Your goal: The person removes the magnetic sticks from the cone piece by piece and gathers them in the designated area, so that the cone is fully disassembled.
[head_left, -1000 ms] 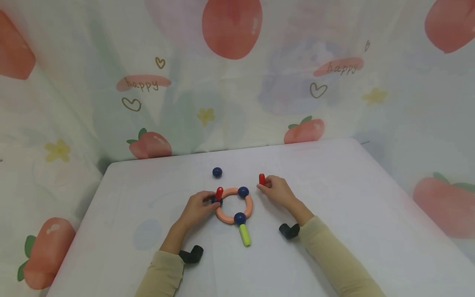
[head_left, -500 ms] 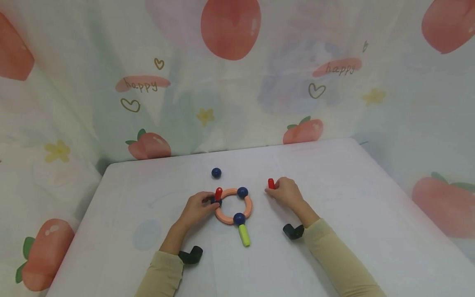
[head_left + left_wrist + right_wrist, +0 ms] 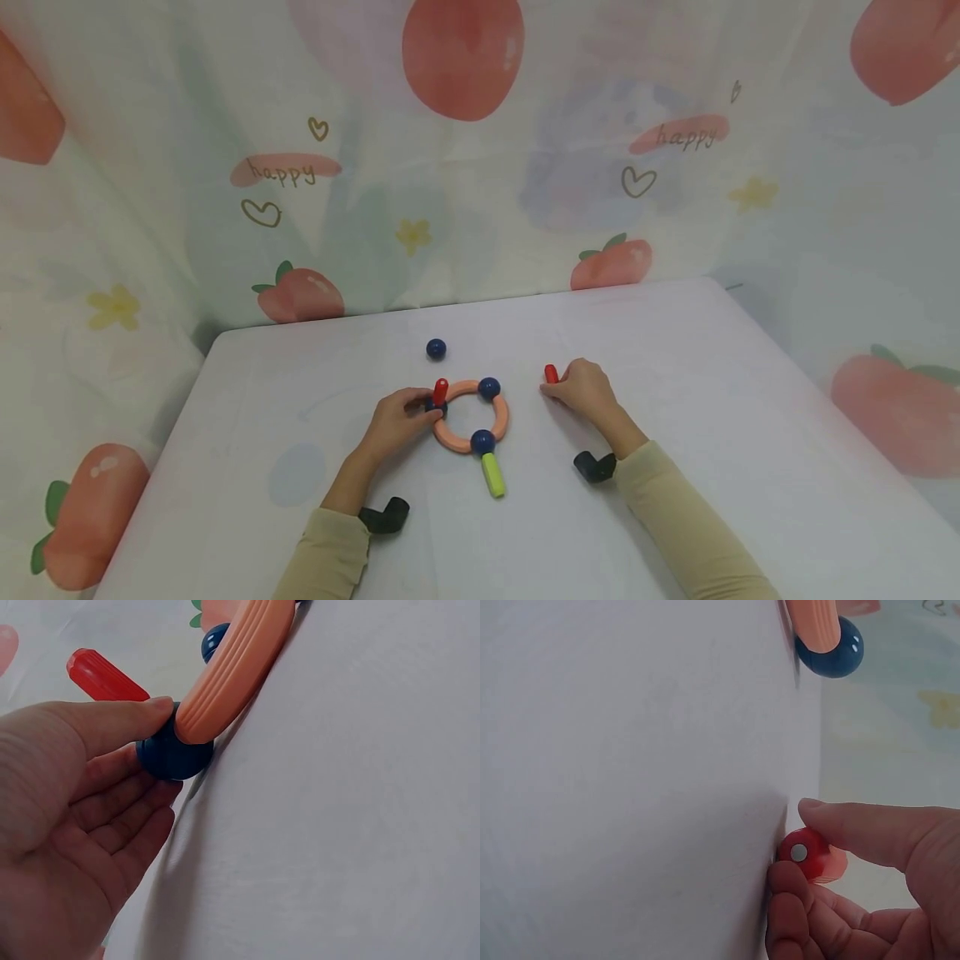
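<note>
My left hand (image 3: 395, 421) pinches a dark blue ball (image 3: 176, 754) between thumb and fingers. A red magnetic rod (image 3: 441, 390) stands up from that ball. The ball belongs to a ring of curved orange rods (image 3: 452, 439), joined by two more blue balls, one at the back (image 3: 489, 387) and one in front (image 3: 483, 442). From the front ball a straight lime-green rod (image 3: 492, 475) points toward the person. To the right of the ring, my right hand (image 3: 585, 390) pinches a second red rod (image 3: 802, 855), low over the tabletop, its round silver end facing the right wrist camera.
A loose blue ball (image 3: 436, 349) lies behind the ring. All of this is on a white-covered table (image 3: 525, 550), with a fruit-patterned cloth (image 3: 495, 200) hanging behind it. Black wrist mounts (image 3: 386, 517) stick out inward from both sleeves.
My right hand has moved right and slightly toward the person with the red rod, away from the ring, and the rod now tilts. The left hand keeps its place on the blue ball.
</note>
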Motion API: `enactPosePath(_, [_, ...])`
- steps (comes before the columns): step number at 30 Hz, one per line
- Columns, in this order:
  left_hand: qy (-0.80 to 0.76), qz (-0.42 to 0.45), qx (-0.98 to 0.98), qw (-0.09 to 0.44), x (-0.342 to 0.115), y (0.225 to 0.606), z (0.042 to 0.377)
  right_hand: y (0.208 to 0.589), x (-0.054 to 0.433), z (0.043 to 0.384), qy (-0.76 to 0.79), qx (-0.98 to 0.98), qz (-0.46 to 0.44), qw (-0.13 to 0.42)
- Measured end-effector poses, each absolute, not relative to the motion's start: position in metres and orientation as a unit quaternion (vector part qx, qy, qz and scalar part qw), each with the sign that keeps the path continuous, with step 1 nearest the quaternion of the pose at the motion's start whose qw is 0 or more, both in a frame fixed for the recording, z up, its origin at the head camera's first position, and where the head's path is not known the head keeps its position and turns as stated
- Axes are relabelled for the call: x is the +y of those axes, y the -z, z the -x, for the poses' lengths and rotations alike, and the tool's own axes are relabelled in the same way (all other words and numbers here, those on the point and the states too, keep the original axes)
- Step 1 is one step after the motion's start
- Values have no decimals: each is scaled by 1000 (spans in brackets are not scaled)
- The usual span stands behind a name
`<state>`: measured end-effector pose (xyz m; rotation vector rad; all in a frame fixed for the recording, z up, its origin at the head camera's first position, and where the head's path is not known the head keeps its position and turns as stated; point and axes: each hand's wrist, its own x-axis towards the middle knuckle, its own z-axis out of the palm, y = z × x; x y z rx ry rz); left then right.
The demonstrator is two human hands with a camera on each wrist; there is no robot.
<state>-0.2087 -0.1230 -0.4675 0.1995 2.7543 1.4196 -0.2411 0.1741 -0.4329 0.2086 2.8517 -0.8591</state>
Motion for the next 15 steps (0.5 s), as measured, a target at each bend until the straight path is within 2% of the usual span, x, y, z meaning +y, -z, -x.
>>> enactPosePath(15, [-496, -48, 867, 24, -125, 475, 212, 427, 174, 248, 271, 950, -80, 129])
